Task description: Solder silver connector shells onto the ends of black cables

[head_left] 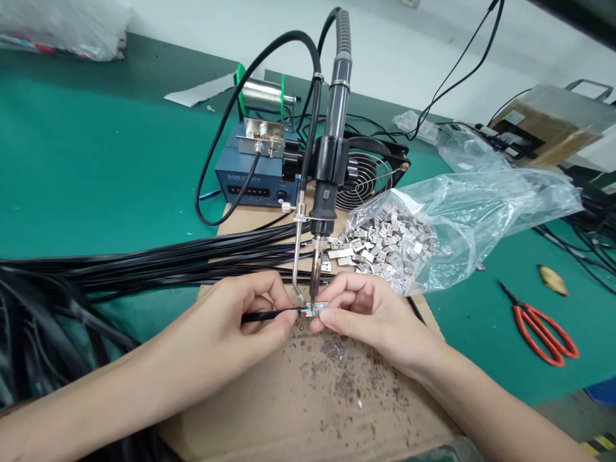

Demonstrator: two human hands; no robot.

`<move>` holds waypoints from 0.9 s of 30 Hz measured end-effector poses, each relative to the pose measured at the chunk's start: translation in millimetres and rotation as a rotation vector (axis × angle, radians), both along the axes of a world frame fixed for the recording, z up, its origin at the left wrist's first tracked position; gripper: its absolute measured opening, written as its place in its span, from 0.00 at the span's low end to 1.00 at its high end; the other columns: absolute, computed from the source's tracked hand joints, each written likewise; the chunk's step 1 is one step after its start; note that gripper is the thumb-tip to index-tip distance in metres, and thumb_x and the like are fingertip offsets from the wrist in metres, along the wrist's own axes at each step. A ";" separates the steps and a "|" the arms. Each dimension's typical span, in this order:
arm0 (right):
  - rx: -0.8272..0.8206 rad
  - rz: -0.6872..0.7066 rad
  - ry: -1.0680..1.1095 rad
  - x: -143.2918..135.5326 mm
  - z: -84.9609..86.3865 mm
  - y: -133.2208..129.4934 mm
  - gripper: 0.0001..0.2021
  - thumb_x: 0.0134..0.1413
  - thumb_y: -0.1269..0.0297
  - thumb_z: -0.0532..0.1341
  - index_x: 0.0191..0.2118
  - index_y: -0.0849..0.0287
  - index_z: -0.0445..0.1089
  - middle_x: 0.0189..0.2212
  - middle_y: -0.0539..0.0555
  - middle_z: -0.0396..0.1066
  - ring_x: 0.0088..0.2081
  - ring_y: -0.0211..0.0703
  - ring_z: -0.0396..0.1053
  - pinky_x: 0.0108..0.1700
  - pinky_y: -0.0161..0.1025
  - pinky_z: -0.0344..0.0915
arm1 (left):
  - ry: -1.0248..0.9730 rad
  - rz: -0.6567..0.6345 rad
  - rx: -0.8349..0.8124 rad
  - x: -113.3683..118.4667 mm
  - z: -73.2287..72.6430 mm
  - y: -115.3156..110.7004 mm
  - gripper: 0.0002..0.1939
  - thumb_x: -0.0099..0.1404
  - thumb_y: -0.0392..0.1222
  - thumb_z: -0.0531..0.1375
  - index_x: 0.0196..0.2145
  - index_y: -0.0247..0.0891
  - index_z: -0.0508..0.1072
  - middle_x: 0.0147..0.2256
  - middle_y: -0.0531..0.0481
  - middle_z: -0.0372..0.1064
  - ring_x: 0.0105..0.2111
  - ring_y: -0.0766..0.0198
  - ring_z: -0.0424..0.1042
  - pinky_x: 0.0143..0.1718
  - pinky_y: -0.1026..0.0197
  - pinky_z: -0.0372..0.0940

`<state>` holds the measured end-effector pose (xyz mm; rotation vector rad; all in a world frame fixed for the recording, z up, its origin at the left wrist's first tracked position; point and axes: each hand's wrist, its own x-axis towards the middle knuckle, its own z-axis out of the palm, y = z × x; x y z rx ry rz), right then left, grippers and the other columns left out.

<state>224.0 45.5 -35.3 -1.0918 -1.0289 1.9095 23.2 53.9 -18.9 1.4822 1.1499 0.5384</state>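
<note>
Between thumb and fingers, my left hand [262,316] pinches a black cable [262,316] close to its stripped end, where small coloured wires show. My right hand [353,307] grips a silver USB connector [319,308] by its metal shell. The wire ends meet the back of the connector right under the tip of a mounted soldering iron [323,212]. Beside the iron, a thin bent solder feed tube [296,256] points at the same spot. Whether the tip touches the joint is too small to tell.
Stained cardboard [289,398] lies beneath my hands. Many black cables [144,263] stretch leftward. A plastic bag [481,218] spills loose USB connectors [380,244]. Behind stand a blue solder feeder [255,170], a solder spool [262,95] and a fan [368,173]. Red-handled cutters [541,330] lie right.
</note>
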 end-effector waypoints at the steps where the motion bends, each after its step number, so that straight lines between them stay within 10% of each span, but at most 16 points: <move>1: 0.000 -0.003 -0.029 -0.4 0.9 0.1 0.07 0.45 0.68 0.73 0.30 0.58 0.75 0.24 0.49 0.79 0.27 0.34 0.74 0.30 0.32 0.65 | 0.009 -0.004 0.001 -0.2 -0.4 0.0 0.07 0.58 0.42 0.60 0.23 0.41 0.69 0.22 0.57 0.70 0.26 0.68 0.72 0.27 0.71 0.67; 27: -0.037 0.037 0.036 3.8 -0.8 0.9 0.07 0.45 0.66 0.74 0.30 0.57 0.76 0.24 0.49 0.80 0.28 0.35 0.76 0.33 0.32 0.68 | -0.064 0.020 -0.026 -0.4 -6.6 -4.5 0.07 0.60 0.41 0.61 0.25 0.40 0.68 0.24 0.56 0.76 0.27 0.68 0.73 0.26 0.72 0.62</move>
